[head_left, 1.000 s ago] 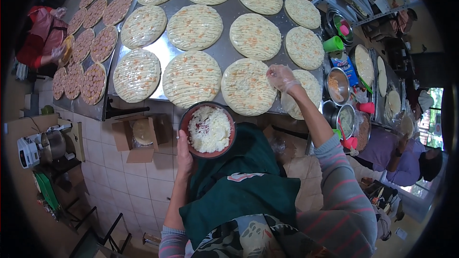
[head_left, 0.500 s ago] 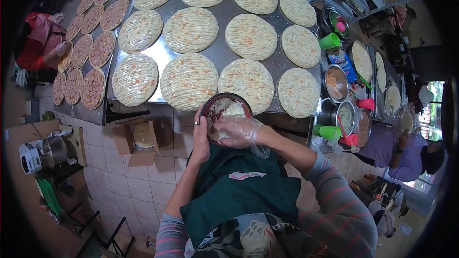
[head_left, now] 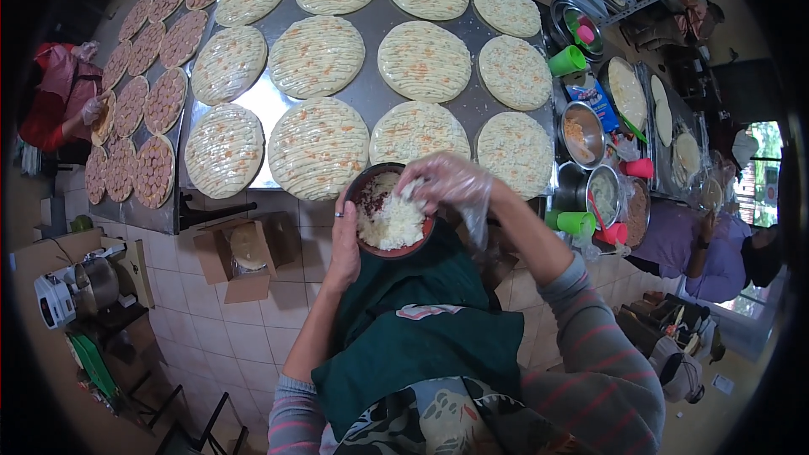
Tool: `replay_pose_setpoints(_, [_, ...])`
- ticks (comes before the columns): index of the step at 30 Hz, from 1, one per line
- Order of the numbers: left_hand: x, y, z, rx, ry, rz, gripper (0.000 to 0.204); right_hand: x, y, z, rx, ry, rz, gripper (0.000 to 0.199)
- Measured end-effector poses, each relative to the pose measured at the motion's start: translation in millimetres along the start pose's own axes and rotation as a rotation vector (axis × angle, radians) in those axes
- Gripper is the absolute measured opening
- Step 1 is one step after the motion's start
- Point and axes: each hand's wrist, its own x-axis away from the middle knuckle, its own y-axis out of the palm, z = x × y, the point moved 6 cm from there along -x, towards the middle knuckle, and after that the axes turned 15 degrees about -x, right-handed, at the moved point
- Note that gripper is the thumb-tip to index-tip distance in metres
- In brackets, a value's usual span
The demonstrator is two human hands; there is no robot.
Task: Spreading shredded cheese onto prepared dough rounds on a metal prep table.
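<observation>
My left hand (head_left: 344, 242) wraps round the side of a dark-rimmed, reddish bowl (head_left: 429, 227), held in front of my green apron at the table's near edge. White grated cheese (head_left: 392, 227) fills part of the bowl. My right hand (head_left: 451, 183), in a clear plastic glove, is over the bowl's right side, fingers closed round a clump of the cheese. Just beyond it lies a round pizza (head_left: 417, 131) with cheese shreds over its top. Left of that, another pizza (head_left: 318, 149) shows creamy stripes and orange bits.
Several more pizzas stand in rows on the metal table (head_left: 371, 34). Steel bowls (head_left: 581, 133) and green cups (head_left: 567, 61) crowd the right side. A person in red (head_left: 63, 97) handles a pizza at the left table. An open cardboard box (head_left: 244, 253) sits below the table edge.
My right hand has risen out of the bowl to its upper right, now with cheese in its fingers. More of the cheese in the bowl shows. The view has shifted slightly.
</observation>
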Motion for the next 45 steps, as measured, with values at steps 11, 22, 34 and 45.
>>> replay_pose_setpoints(11, [36, -41, -21, 0.171, -0.122, 0.106, 0.046, 5, -160, 13, 0.988, -0.254, 0.715, 0.021])
replay_pose_setpoints(22, [42, -41, -15, 0.229, -0.155, 0.128, 0.047, 20, -100, 54, 0.839, -0.477, 0.638, 0.013])
replay_pose_setpoints(34, [29, -32, -16, 0.029, -0.044, 0.127, 0.049, 35, -61, 34, 0.576, -0.219, 0.641, 0.015])
replay_pose_setpoints(45, [19, 6, 12, -0.15, 0.024, -0.069, 0.051, -5, 79, 73, 0.912, -0.185, -0.004, 0.033])
